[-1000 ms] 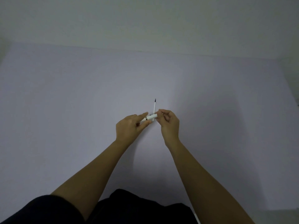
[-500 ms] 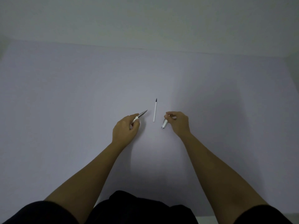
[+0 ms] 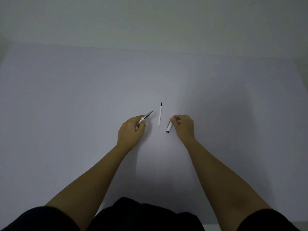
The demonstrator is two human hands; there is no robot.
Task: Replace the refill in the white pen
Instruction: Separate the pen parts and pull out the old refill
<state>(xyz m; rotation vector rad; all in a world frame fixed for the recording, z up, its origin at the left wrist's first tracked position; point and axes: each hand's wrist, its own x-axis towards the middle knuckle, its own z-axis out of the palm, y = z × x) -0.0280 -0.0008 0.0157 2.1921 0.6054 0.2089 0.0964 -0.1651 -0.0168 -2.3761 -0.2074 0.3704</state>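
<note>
Pen halves sit apart in our two hands: our left hand pinches the front section, its metal tip pointing toward the far edge of the table, while our right hand closes its grip on the white barrel, which touches the table. Between them, near the middle of the table, lies a loose refill, dark tip away from us. We judge the pen is open and the swap is in hand; next, one hand must free itself to pick up that refill. Plain pale table, bare wall behind, dim light.
</note>
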